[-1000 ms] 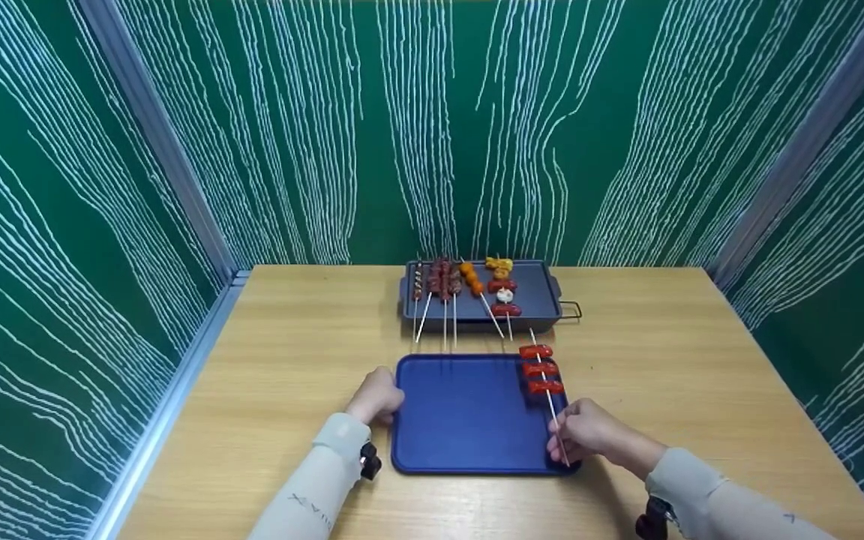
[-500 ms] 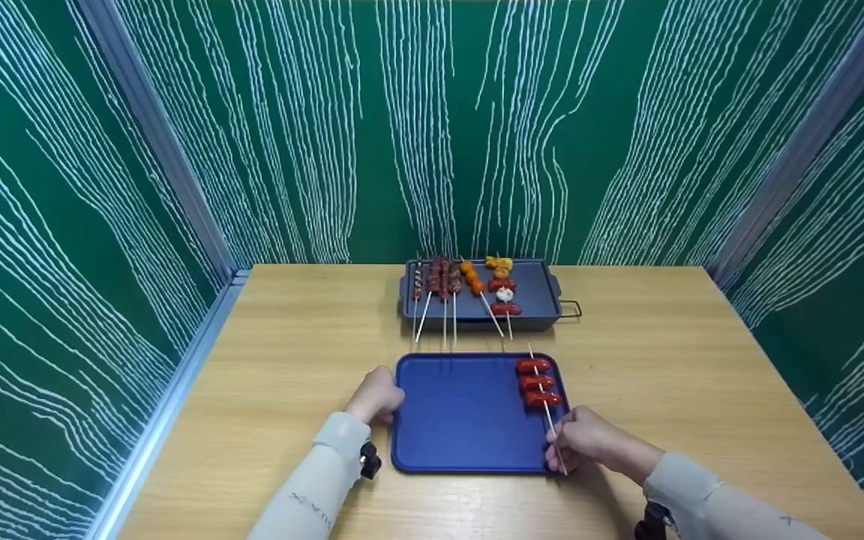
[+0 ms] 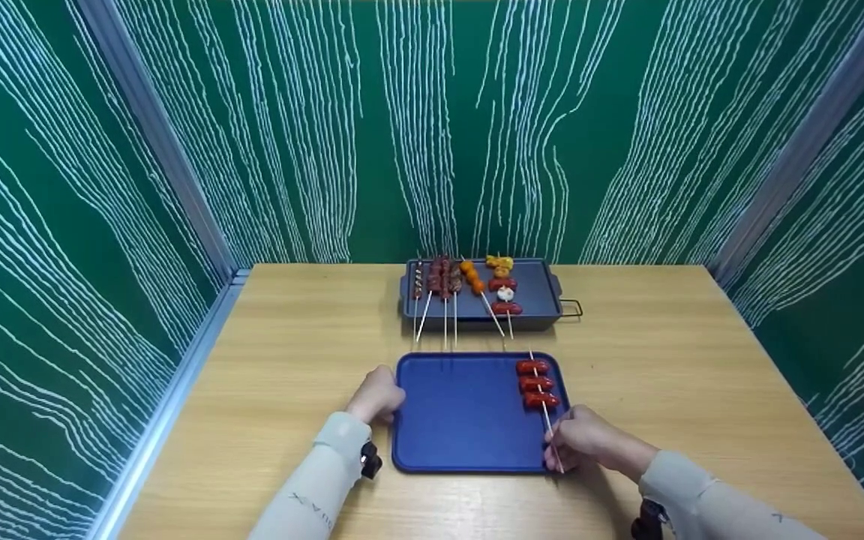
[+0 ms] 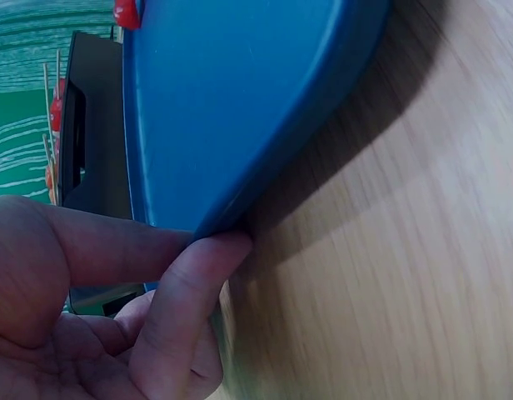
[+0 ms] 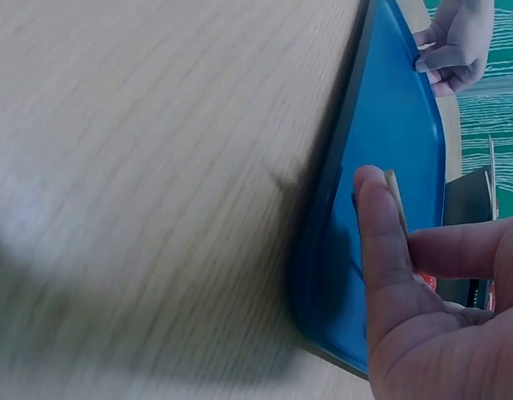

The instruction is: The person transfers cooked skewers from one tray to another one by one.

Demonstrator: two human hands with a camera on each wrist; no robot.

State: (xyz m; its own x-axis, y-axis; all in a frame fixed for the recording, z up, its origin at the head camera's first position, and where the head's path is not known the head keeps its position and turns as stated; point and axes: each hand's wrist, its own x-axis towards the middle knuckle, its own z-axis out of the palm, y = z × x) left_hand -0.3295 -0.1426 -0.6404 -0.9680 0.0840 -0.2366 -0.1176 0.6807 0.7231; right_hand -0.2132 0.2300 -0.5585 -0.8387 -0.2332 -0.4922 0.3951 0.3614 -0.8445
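Observation:
A blue tray (image 3: 469, 420) lies on the table in the middle of the head view. My left hand (image 3: 378, 394) pinches its left rim between thumb and finger, as the left wrist view also shows. Over the tray's right side is a sausage skewer (image 3: 536, 383), three red sausage pieces on a thin stick. My right hand (image 3: 578, 439) pinches the bare lower end of that stick near the tray's right front corner. In the right wrist view the stick (image 5: 395, 200) runs between thumb and finger, and most of the sausage is hidden behind the hand.
Behind the tray stands a dark grill pan (image 3: 537, 289) with a wire handle on its right. Several skewers lie on it: meat skewers (image 3: 444, 279), an orange ball skewer (image 3: 472, 277) and a mixed skewer (image 3: 504, 286). Their sticks jut toward the tray. A green patterned wall (image 3: 432, 135) rises behind.
My right hand has lowered the sausage skewer and drawn it slightly toward me and left, so the sausages now sit lower over the tray. The left hand stays on the rim.

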